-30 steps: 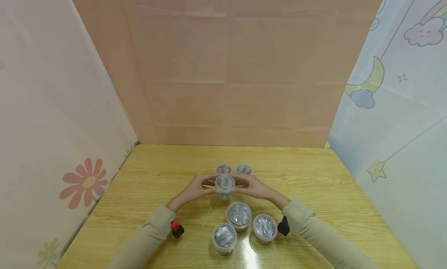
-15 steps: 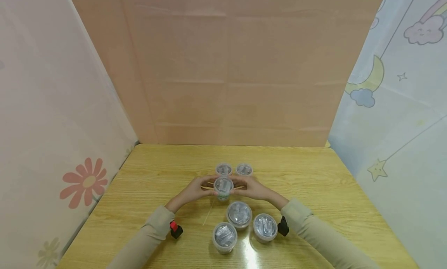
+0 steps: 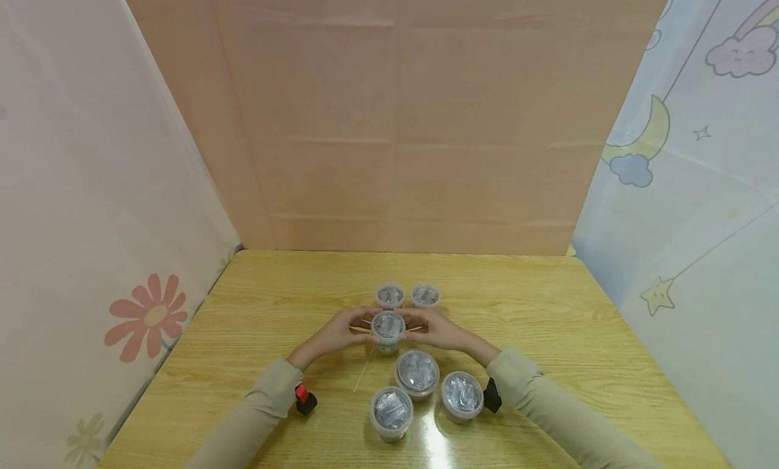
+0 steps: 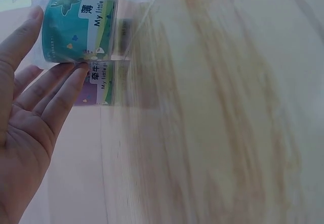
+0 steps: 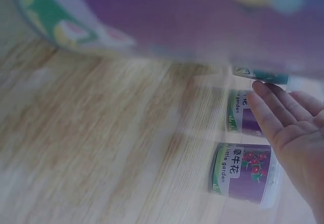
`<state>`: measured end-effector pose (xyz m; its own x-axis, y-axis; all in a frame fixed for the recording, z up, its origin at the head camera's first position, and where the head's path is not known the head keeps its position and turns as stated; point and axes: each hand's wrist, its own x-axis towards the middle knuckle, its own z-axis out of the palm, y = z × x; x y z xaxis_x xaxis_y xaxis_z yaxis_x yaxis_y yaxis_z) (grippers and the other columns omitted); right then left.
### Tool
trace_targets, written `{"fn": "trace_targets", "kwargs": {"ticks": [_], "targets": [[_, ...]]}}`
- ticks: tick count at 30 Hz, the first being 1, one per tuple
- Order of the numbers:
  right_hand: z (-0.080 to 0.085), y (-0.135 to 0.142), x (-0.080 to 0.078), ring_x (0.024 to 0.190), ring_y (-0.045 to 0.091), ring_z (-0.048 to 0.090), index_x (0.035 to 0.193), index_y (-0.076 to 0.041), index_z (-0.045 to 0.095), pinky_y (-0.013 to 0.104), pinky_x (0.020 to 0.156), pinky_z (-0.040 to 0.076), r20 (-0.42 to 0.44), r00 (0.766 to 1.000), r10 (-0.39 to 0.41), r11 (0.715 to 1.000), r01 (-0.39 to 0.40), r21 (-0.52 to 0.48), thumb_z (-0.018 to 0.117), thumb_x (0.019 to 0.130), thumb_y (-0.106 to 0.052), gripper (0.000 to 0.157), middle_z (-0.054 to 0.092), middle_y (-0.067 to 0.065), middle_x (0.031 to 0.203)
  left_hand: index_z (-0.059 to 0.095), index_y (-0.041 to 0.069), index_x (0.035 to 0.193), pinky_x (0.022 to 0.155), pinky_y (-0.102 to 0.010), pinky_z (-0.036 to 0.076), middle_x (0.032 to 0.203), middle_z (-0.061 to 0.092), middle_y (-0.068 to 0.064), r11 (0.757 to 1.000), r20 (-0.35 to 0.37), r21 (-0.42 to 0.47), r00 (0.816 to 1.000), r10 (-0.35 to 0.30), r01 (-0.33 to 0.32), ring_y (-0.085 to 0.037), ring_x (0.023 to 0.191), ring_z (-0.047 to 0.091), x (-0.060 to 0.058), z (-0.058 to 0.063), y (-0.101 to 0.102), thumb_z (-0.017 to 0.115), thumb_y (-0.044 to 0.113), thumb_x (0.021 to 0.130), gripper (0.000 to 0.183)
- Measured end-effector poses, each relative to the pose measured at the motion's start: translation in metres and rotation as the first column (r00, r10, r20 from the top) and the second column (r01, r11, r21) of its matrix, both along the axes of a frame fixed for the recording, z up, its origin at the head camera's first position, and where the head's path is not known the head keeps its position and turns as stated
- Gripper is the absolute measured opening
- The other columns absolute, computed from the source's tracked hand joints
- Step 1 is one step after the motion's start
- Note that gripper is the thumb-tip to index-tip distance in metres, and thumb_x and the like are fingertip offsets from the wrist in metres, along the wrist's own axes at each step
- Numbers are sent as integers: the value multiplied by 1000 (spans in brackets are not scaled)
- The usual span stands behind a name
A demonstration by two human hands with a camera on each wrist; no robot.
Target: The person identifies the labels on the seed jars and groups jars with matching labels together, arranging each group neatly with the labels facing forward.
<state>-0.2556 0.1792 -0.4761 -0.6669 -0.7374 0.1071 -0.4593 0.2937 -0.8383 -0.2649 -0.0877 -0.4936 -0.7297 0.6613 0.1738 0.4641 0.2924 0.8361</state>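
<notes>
Both hands hold one small clear plastic tub [image 3: 388, 326] from its two sides, lid up, near the middle of the table. Its teal label [image 4: 71, 26] shows in the left wrist view. My left hand [image 3: 343, 330] grips it with thumb in front and fingers behind; my right hand [image 3: 441, 328] does likewise from the other side. Whether its base touches the wood, I cannot tell. Just behind it stands a tub with a purple label [image 5: 243, 111]. Beside that, to the right, is another purple-labelled tub [image 5: 243, 173].
Nearer the person stand three lidded tubs: one in the middle [image 3: 416, 373], one at the front [image 3: 391, 413] and one by the right wrist [image 3: 462, 396]. A thin pale line [image 3: 363, 371] lies on the wooden table [image 3: 274, 286]. A tan panel [image 3: 395, 117] rises behind.
The held tub has come slightly down, toward the person and a little left, with both hands moving along. The other tubs have stayed in place.
</notes>
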Motion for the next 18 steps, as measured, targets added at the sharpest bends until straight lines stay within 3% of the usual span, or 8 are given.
{"fn": "trace_targets", "kwargs": {"ticks": [7,12,18], "targets": [[-3,-1,0,116,30,54,140,-1,38,35,92,49,13,1000,3,1000,-3,-25,61,90,-15,56,55,16,127,46,9,136,83,-25,53,125,57,-12,1000,40,-28,999,7,-6,-28,109,59,3,1,1,70,15,82,59],[-4,-2,0,115,34,53,139,2,37,40,92,49,12,1000,6,999,-5,-32,61,90,-11,56,55,19,126,43,2,136,84,-25,52,125,56,-16,1000,89,-17,996,-22,24,-31,109,58,11,17,1,69,13,83,60],[-3,-1,0,115,29,54,140,-2,38,32,92,49,8,1000,-13,1000,13,9,61,90,-16,56,57,14,125,44,0,135,84,-25,52,125,55,-16,999,110,-3,993,-43,43,-31,109,58,16,27,1,69,12,83,59]]}}
